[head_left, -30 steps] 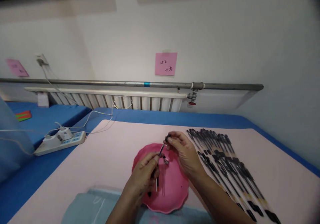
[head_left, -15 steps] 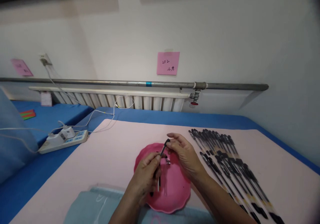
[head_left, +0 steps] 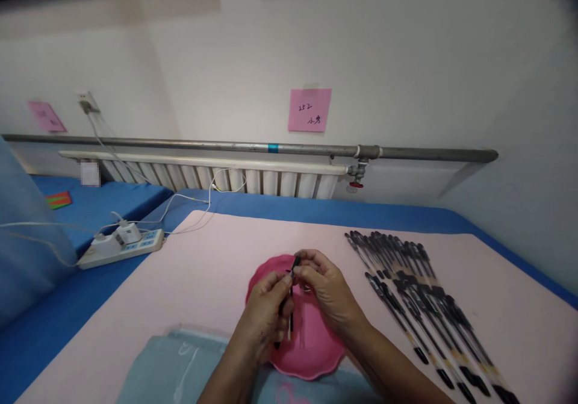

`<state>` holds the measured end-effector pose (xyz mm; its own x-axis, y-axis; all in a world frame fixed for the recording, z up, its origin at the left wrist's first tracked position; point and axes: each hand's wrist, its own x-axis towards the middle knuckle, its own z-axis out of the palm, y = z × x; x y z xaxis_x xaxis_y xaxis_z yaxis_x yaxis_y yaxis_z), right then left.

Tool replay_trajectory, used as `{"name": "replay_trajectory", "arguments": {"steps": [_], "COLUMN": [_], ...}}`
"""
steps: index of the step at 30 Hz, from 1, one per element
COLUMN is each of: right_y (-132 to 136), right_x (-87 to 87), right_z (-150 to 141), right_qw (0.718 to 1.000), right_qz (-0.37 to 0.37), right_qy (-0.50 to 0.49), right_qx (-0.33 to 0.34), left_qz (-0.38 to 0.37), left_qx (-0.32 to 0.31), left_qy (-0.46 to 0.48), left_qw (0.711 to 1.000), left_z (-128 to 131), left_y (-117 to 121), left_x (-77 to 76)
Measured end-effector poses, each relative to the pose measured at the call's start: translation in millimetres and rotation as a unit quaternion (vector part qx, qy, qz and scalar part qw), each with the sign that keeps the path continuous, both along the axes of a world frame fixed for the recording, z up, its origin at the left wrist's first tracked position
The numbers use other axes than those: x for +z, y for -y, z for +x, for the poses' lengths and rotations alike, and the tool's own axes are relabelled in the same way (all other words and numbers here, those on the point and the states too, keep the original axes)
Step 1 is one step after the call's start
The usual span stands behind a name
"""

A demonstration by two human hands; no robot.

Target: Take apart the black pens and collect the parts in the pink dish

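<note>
Over a pink scalloped plate (head_left: 318, 359), my two hands meet on a black pen (head_left: 296, 263) held at a slant. My left hand (head_left: 266, 310) is closed round its lower part. My right hand (head_left: 332, 292) pinches the black upper end between thumb and fingers. Whether that end is a cap or a grip I cannot tell. Below my left fingers a thin dark stick like a refill (head_left: 291, 320) shows against the plate; my fingers hide its upper part. A clear tube (head_left: 302, 326) lies on the plate beside it.
Several black pens (head_left: 392, 253) lie in two rows on the pink sheet (head_left: 203, 271) at right. A teal cloth (head_left: 180, 362) is at the front edge. A power strip (head_left: 144, 244) with cables stands at left, and a radiator (head_left: 271, 181) runs along the wall.
My hands have drawn closer together on the pen. My right fingers have come down along its black end and curled in more. The camera view has shifted slightly.
</note>
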<state>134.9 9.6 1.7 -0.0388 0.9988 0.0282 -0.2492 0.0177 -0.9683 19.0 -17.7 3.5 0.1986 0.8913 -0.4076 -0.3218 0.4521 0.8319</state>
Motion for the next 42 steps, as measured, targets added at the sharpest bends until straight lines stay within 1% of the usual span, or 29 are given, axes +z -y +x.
{"name": "replay_trajectory", "arguments": {"steps": [5,8,10,12,14,17,20,23,24,26,28,30,31,32,34,36,38,42], "right_y": [1,0,-3,-7,-11,-13,-10,-6,-5,-5,-4,-4,-4,-3,-1,1,1,-5], "right_x": [-6.5,-4.2,0.5,5.5,8.4,5.8,-1.8,-6.7,-7.1,-6.8,-6.4,-7.1,-7.9,-9.0,-11.1,-11.8,-9.5,3.0], "right_z": [-4,-3,4,15,28,39,38,30,28,25,23,22,21,20,19,18,20,26], "right_qw": [0.998,0.992,0.982,0.962,0.926,0.846,0.762,0.693,0.675,0.648,0.632,0.630,0.635,0.644,0.672,0.714,0.763,0.869], "right_qz": [0.019,0.039,0.056,0.074,0.095,0.129,0.155,0.163,0.164,0.167,0.172,0.178,0.180,0.181,0.179,0.175,0.169,0.156], "right_qy": [0.060,0.119,0.180,0.264,0.366,0.515,0.623,0.696,0.713,0.737,0.748,0.748,0.743,0.735,0.710,0.672,0.620,0.469], "right_qx": [0.007,0.017,0.012,0.001,0.006,0.054,0.083,0.091,0.093,0.098,0.104,0.110,0.111,0.110,0.105,0.095,0.077,0.015], "left_qz": [0.010,0.024,0.041,0.053,0.062,0.080,0.077,0.061,0.058,0.056,0.062,0.069,0.071,0.071,0.072,0.072,0.068,0.055], "left_qx": [0.009,0.013,0.023,0.035,0.050,0.065,0.071,0.071,0.070,0.064,0.060,0.063,0.067,0.071,0.070,0.059,0.050,0.019], "left_qy": [-0.020,-0.009,-0.006,-0.008,-0.014,-0.021,-0.008,0.009,0.013,0.021,0.022,0.016,0.011,0.007,0.003,0.003,0.003,0.008], "left_qw": [1.000,1.000,0.999,0.998,0.997,0.994,0.994,0.996,0.996,0.996,0.996,0.996,0.995,0.995,0.995,0.996,0.996,0.998], "left_z": [0,-4,-9,-16,-24,-33,-36,-36,-35,-34,-33,-32,-32,-32,-32,-32,-31,-25], "left_y": [-2,-4,-6,-8,-10,-12,-14,-14,-14,-14,-14,-14,-14,-13,-13,-13,-13,-10], "left_x": [-3.6,-2.0,0.4,2.5,3.3,2.7,2.3,2.8,2.7,2.2,1.3,0.7,0.7,0.8,1.2,1.4,1.4,2.3]}}
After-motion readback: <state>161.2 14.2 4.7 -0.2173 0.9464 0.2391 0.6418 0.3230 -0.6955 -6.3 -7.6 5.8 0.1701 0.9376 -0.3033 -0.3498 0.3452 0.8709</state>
